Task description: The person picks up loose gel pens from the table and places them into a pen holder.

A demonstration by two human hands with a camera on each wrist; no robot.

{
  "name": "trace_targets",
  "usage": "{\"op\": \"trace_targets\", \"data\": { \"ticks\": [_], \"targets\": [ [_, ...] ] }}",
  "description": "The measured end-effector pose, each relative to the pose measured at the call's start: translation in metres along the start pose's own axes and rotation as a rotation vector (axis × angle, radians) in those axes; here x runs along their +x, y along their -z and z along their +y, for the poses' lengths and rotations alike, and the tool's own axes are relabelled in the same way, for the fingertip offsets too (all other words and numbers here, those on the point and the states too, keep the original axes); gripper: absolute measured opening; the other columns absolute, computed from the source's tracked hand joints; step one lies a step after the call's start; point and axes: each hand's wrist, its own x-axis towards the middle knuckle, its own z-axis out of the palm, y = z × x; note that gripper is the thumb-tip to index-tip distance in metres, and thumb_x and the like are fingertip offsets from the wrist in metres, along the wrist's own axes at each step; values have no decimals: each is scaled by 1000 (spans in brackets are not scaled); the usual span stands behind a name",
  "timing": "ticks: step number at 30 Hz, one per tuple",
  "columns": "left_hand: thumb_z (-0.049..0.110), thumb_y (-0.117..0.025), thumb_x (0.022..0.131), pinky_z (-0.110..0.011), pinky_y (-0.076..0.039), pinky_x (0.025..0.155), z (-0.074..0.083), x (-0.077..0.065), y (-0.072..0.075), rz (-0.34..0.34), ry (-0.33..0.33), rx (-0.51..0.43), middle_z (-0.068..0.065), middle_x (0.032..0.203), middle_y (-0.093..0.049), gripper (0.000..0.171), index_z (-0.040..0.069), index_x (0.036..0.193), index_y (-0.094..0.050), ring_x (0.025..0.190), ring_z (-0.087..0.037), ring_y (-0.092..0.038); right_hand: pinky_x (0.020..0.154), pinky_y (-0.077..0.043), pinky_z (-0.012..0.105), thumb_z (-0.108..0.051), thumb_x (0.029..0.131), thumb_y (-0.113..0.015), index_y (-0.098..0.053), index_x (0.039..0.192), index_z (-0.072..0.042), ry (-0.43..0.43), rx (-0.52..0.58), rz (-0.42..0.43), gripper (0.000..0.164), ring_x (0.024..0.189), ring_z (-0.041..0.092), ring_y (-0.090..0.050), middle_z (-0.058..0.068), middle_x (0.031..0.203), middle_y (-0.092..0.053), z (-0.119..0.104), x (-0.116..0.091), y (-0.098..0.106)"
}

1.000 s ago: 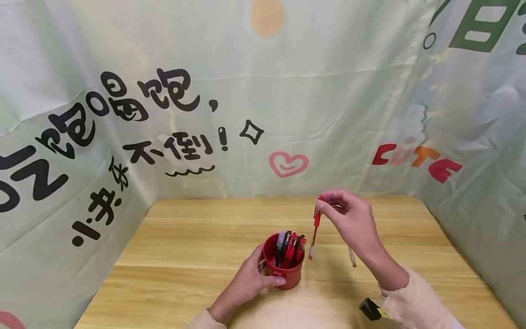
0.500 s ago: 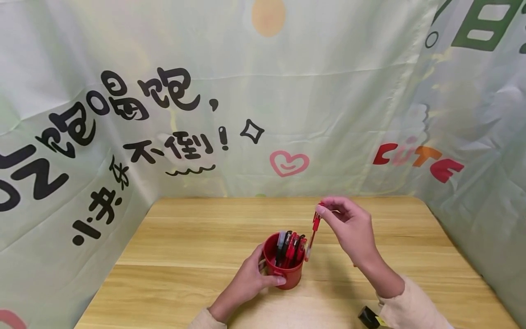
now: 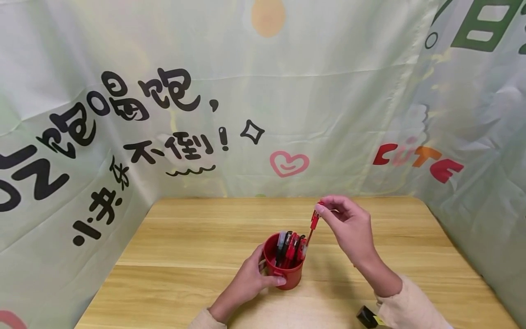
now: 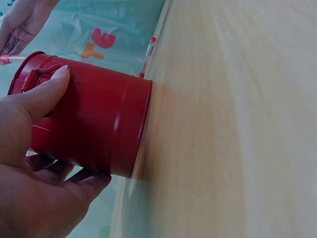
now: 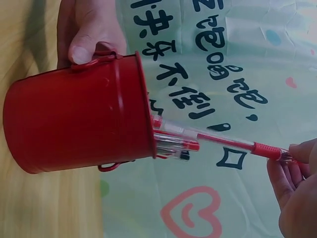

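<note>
My left hand [image 3: 255,275] grips a small red metal bucket [image 3: 287,277] by its side, thumb beside a little handle. The bucket [image 4: 91,111] stands upright on the wooden table. Several red and black pens [image 3: 290,249] lean inside it. Above and right of the bucket, my right hand [image 3: 348,224] pinches a red pen [image 3: 314,222] by its upper end. That pen points downward at a slant. Its clear lower end [R] is at the bucket's mouth, as the right wrist view shows with the pen [image 5: 233,141] at the rim.
A red and clear pen [image 4: 150,48] lies on the table beyond the bucket in the left wrist view. Near my right sleeve sits a black and yellow object [image 3: 367,317], partly covered. Printed cloth [image 3: 230,100] hangs behind the wooden table [image 3: 176,269].
My right hand has moved slightly left and down, bringing the red pen's lower end from beside the bucket to its mouth. My left hand and the bucket have stayed put.
</note>
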Motion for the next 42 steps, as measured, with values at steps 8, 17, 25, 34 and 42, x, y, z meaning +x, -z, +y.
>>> {"op": "trace_targets", "data": {
  "ticks": [8, 17, 25, 34, 42],
  "targets": [
    [27, -93, 78, -56, -41, 121, -2, 0, 0, -2, -15, 1, -1, 160, -49, 97, 31, 158, -37, 150, -34, -45, 80, -62, 17, -11, 93, -78, -73, 106, -4, -7, 22, 7, 15, 88, 5, -73, -5, 99, -71, 12, -7, -5],
    [29, -93, 77, -58, -39, 122, -1, 0, 1, 10, -13, 19, -1, 158, -50, 96, 29, 157, -39, 149, -32, -46, 81, -62, 17, 0, 90, -78, -73, 102, -1, 4, 106, 32, 13, 90, 4, -72, -7, 98, -72, 27, -22, -17],
    [30, -92, 78, -57, -41, 121, -2, 0, 1, 6, -18, 20, 0, 157, -51, 95, 30, 157, -39, 148, -31, -47, 79, -62, 17, 6, 89, -76, -73, 101, 0, 47, 145, 17, 14, 89, 5, -71, -3, 99, -71, 38, -32, -22],
    [29, -92, 79, -56, -42, 121, -1, 0, 0, 2, -19, 13, 1, 157, -51, 94, 30, 157, -39, 147, -30, -48, 78, -63, 18, 5, 89, -76, -73, 100, 1, 90, 163, -6, 12, 87, 10, -73, -1, 98, -72, 46, -38, -23],
    [29, -92, 79, -56, -42, 121, -1, 0, 1, 6, -22, 17, 0, 157, -52, 94, 31, 157, -39, 147, -30, -49, 80, -63, 20, 4, 88, -78, -73, 100, 0, 97, 155, -6, 14, 88, 9, -73, 1, 97, -72, 49, -42, -27]
  ]
}}
